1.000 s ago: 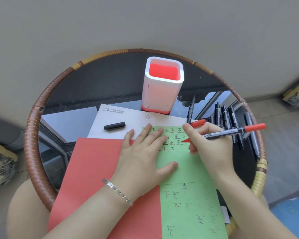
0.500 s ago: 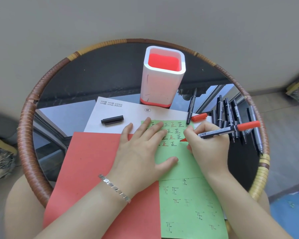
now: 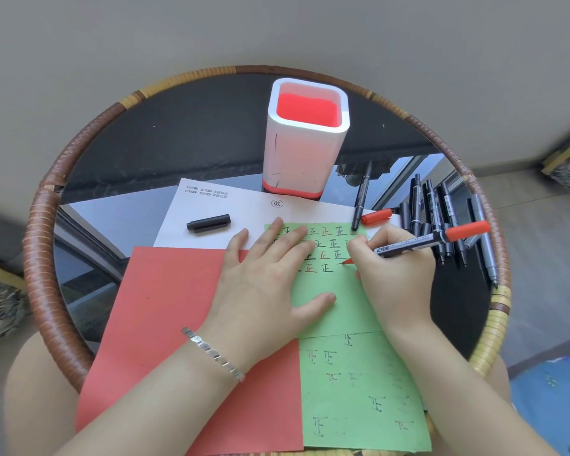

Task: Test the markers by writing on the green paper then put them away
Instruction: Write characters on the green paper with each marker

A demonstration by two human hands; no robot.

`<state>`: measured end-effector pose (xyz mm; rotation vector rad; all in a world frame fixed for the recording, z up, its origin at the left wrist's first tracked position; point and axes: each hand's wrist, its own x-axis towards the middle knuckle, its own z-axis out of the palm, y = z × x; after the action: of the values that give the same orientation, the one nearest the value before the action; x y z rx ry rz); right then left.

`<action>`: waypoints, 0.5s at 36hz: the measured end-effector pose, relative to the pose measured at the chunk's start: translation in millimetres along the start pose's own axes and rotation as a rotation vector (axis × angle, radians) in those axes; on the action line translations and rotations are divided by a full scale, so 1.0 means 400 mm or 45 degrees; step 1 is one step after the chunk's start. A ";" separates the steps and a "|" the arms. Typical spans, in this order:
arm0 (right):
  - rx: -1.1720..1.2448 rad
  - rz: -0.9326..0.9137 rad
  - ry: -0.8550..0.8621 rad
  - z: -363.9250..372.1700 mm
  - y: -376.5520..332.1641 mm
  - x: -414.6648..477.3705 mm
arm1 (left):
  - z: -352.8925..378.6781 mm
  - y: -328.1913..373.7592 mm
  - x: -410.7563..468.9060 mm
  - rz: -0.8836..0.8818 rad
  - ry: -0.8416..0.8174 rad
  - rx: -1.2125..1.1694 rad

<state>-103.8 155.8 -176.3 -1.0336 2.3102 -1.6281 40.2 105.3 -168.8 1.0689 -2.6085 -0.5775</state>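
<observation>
While green paper (image 3: 349, 383) is lying thin and limp across bench (image 3: 454, 311) edge, likely sliding easily, left hand (image 3: 270, 284) is pressing flat on it, fingers (image 3: 297, 238) spread open, gripping nothing. Right hand (image 3: 392, 274) is pinching red marker (image 3: 418, 243) low on barrel near tip, fingers closed around it, nib touching paper. Marker judged light, rigid, slick; low grip suiting control. Farther off, spare markers (image 3: 438, 218) lying loose right; pen holder (image 3: 305, 139) standing empty behind.

Red marker (image 3: 418, 243) tip on green paper (image 3: 356, 373)
</observation>
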 end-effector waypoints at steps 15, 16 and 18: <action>0.009 0.048 -0.054 -0.001 0.001 -0.002 | -0.001 0.000 0.001 -0.011 -0.024 0.029; 0.022 0.058 -0.054 -0.001 0.001 -0.002 | 0.000 -0.001 0.001 -0.010 -0.025 0.032; 0.038 0.068 -0.054 -0.001 0.001 -0.002 | 0.000 -0.001 0.001 -0.007 -0.019 0.016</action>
<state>-103.5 156.7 -176.9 -0.9820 2.2599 -1.6000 40.2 104.9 -169.0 1.0803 -2.6261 -0.5731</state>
